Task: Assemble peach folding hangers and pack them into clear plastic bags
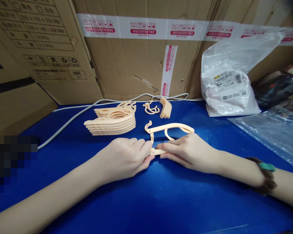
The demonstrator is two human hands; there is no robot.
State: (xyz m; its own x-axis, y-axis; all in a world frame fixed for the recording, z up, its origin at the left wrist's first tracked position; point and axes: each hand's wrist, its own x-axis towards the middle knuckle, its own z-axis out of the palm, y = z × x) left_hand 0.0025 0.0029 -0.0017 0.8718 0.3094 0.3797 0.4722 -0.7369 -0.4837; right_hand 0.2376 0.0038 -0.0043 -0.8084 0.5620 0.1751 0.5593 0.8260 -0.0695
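Head camera | above blue tabletop [146,204] | facing forward, down | near hands [125,157]

Counted: two grips of mine, left grip [127,159] and right grip [192,149]; one beige hanger [168,127] held between them; one hanger stack [109,125], at least five layers, exact number unclear; one bundle of curved pieces [166,108]; one cluster of hook pieces [152,112], overlapping, uncountable; one white bag [229,74]; one clear bag [271,130]; one wristband [270,185]; one blue bench [148,201]; cardboard boxes [127,68], at least two.
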